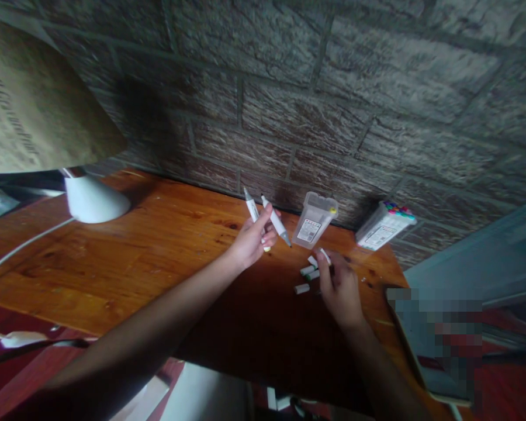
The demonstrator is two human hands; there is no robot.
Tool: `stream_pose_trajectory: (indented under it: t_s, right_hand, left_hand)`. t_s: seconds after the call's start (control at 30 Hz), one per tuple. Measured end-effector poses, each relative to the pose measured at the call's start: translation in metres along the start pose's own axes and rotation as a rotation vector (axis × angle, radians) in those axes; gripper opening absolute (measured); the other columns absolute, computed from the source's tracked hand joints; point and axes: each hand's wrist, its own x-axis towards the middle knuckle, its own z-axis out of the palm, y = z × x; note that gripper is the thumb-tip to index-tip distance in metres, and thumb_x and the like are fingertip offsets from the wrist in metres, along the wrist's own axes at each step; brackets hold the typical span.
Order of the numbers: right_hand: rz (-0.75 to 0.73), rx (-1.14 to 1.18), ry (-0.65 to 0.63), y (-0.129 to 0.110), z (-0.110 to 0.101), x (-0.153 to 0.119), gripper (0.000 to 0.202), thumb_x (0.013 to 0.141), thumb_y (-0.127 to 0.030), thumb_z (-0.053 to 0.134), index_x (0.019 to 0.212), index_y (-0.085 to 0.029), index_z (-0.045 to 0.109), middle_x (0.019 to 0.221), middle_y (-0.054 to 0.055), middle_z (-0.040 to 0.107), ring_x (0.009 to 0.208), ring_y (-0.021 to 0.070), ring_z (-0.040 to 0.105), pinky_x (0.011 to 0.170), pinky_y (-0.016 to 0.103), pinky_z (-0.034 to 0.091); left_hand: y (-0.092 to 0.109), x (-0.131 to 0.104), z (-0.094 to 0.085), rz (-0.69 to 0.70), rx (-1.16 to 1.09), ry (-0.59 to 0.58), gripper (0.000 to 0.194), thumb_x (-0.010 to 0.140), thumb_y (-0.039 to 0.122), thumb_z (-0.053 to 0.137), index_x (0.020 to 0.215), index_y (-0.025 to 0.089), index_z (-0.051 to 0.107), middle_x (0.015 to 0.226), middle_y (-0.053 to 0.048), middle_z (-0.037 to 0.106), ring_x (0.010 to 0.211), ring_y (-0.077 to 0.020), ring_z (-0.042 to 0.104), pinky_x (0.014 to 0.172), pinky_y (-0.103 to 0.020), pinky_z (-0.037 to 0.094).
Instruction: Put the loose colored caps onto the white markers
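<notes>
My left hand [256, 237] is closed around two white markers with grey ends. One marker [277, 223] shows a bare dark tip at its lower end; the other marker [250, 203] points up and left. Just right of it, my right hand [341, 286] pinches a small white marker cap [325, 256] between thumb and fingers. Several loose caps [302, 289] lie on the wooden table beside that hand, some with green edges. Behind the hands stands a clear plastic marker box [314, 225] with a yellow-ended marker inside.
A second clear box [383, 225], filled with coloured markers, stands at the right near the brick wall [276, 111]. A lamp with a white base [94, 199] and a wide shade is at the left, its cord crossing the wooden table [158, 234]. A dark-edged tray-like object [433, 356] lies at the right.
</notes>
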Motion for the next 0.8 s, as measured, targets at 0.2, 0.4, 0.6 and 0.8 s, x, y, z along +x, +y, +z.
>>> stream_pose_trajectory:
  t_s: [0.2,0.4,0.6,0.8]
  right_hand:
    - [0.015,0.119,0.102,0.017,0.002,0.003,0.033,0.099,-0.040,0.048,0.110,-0.016,0.067,0.100,0.011,0.071,0.089,0.0223,0.066,0.080,0.035,0.050]
    - [0.218,0.334,0.204,0.021,-0.001,0.007,0.032,0.087,-0.047,0.066,0.102,-0.018,0.064,0.074,0.000,0.063,0.058,0.0128,0.053,0.056,0.026,0.043]
    - [0.257,0.475,0.156,0.014,-0.004,0.010,0.033,0.088,-0.047,0.065,0.101,-0.016,0.069,0.079,0.004,0.069,0.069,0.0154,0.062,0.062,0.027,0.048]
    - [0.227,0.508,0.142,0.009,-0.005,0.007,0.029,0.089,-0.044,0.064,0.100,-0.018,0.070,0.080,0.004,0.071,0.071,0.0163,0.064,0.065,0.028,0.050]
  left_hand:
    - [-0.005,-0.011,0.009,-0.066,0.041,-0.104,0.045,0.072,0.052,0.080,0.091,0.013,0.066,0.074,0.001,0.060,0.041,0.0004,0.029,0.037,-0.015,0.020]
    - [-0.003,-0.012,-0.007,0.068,0.984,-0.233,0.041,0.080,0.054,0.070,0.070,0.014,0.067,0.056,0.002,0.054,0.049,-0.0075,0.044,0.047,-0.020,0.031]
    - [-0.017,-0.017,-0.015,0.190,1.790,-0.353,0.041,0.083,0.058,0.065,0.096,0.020,0.074,0.092,-0.008,0.075,0.085,-0.0235,0.068,0.071,-0.029,0.047]
    - [-0.016,-0.021,-0.011,0.252,1.878,-0.263,0.050,0.095,0.057,0.046,0.121,0.019,0.066,0.109,-0.013,0.073,0.099,-0.0284,0.069,0.083,-0.035,0.051]
